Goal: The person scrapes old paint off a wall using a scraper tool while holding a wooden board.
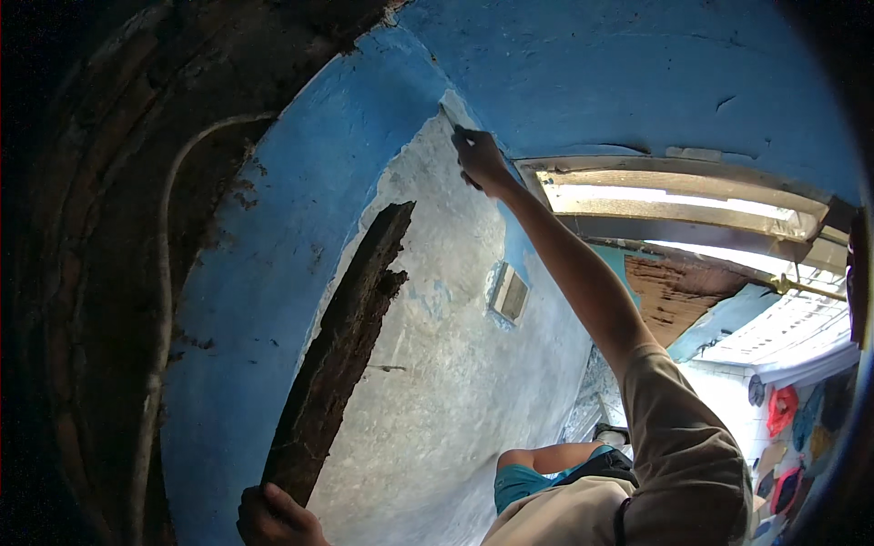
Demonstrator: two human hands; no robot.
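Note:
My right hand [480, 162] is raised high on a stretched arm, closed round the dark handle of a scraper [448, 116]. Its thin blade meets the wall at the upper tip of a bare grey-white patch [428, 337], where blue paint [264, 264] borders the plaster. At the lower left, my left hand [280, 519] grips the lower end of a long dark wooden plank [341, 346]. The plank slants up and to the right in front of the wall. Its upper end and right edge are jagged and look rotten.
A small switch plate [510, 294] sits in the bare wall. Overhead at the left runs a pale cable [165, 264] along dark, worn boards. A wooden-framed vent opening [674, 196] is at the right, above a barred window [783, 323]. Colourful items [783, 409] hang or lie at the far right.

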